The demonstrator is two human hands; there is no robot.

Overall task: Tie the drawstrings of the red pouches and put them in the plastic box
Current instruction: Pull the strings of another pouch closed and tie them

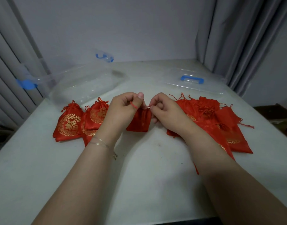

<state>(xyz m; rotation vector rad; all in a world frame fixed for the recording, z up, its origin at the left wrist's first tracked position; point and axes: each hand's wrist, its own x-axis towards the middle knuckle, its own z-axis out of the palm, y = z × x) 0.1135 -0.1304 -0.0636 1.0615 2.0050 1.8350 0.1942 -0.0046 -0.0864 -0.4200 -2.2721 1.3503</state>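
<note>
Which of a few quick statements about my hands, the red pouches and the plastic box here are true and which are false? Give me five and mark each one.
1. Both hands work on one red pouch: the left hand and right hand pinch the drawstrings of the held pouch. True.
2. The plastic box already holds several pouches. False: no pouch shows inside it.
3. The tied pouches lie left of the hands. True.
4. The box lid with the blue handle is on the box. False: it lies apart, on the table to the right.
5. The pouch pile on the right is stacked neatly in a row. False: it is a loose heap.
</note>
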